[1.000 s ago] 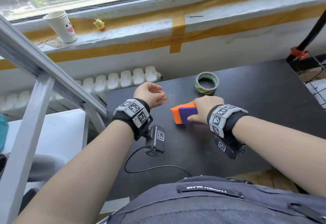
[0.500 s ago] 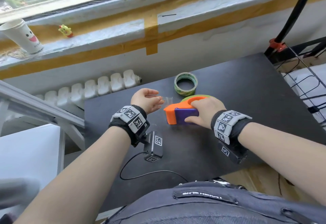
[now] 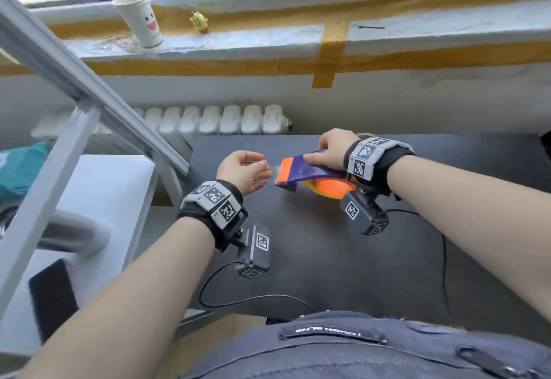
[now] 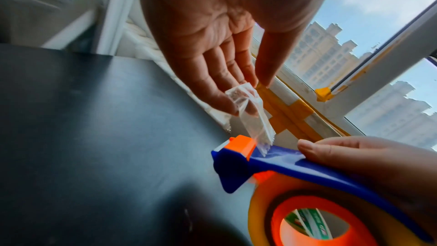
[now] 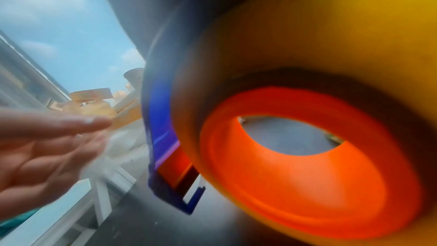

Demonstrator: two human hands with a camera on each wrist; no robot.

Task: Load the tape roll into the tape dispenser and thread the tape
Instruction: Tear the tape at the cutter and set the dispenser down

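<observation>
My right hand (image 3: 331, 149) grips the blue and orange tape dispenser (image 3: 301, 170) from above and holds it tilted, cutter end toward my left hand. A yellowish tape roll (image 3: 328, 191) sits on the dispenser's orange hub (image 5: 307, 184). My left hand (image 3: 243, 170) hovers just left of the cutter, fingers nearly straight. A short clear tape strip (image 4: 246, 108) clings to its fingertips. The strip's serrated lower end touches the dispenser (image 4: 283, 166) right behind the orange cutter (image 4: 243, 145). My right thumb (image 4: 331, 149) lies on the blue top.
The black table (image 3: 328, 259) carries a thin black cable (image 3: 253, 301). A green-printed second roll (image 4: 307, 222) shows through the hub. A paper cup (image 3: 140, 18) and a yellow toy (image 3: 199, 21) stand on the windowsill. A white table with a phone (image 3: 53, 298) and a grey frame (image 3: 74, 74) are at left.
The dispenser, which lay on the table under my right hand, is now raised and tilted. My left hand stays beside its cutter end with the clear strip.
</observation>
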